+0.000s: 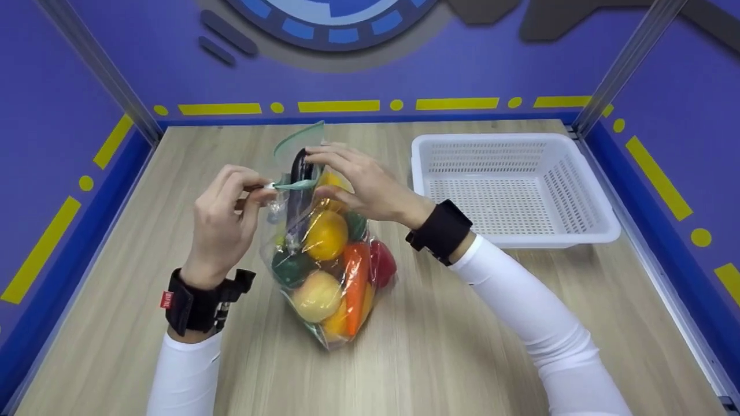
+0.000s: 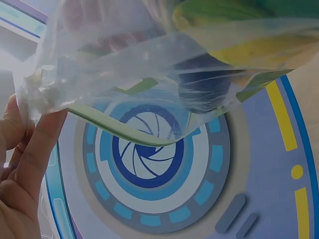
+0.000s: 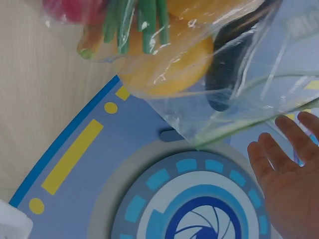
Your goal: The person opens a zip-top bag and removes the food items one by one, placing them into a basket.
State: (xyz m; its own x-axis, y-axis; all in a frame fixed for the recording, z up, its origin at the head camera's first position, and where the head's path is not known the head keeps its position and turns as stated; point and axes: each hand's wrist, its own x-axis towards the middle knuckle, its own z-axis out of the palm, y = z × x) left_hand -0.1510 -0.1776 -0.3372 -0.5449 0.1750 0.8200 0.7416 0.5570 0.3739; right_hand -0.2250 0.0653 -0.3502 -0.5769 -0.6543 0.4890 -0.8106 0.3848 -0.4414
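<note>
Already packed inside a clear plastic zip bag on the pale wood-grain table: tapered orange carrot, long blackish eggplant. Pinching the pale-green rim with the left hand; holding the right hand, fingers extended, near its top. Seemingly left: sealing. Beyond: white perforated plastic basket.

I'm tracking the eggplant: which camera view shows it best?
Head view: the eggplant shows most of its length in the bag, whose green rim crosses it. Left wrist: only a blurred dark end through plastic. Right wrist: one end closer, the other out of frame.
</note>
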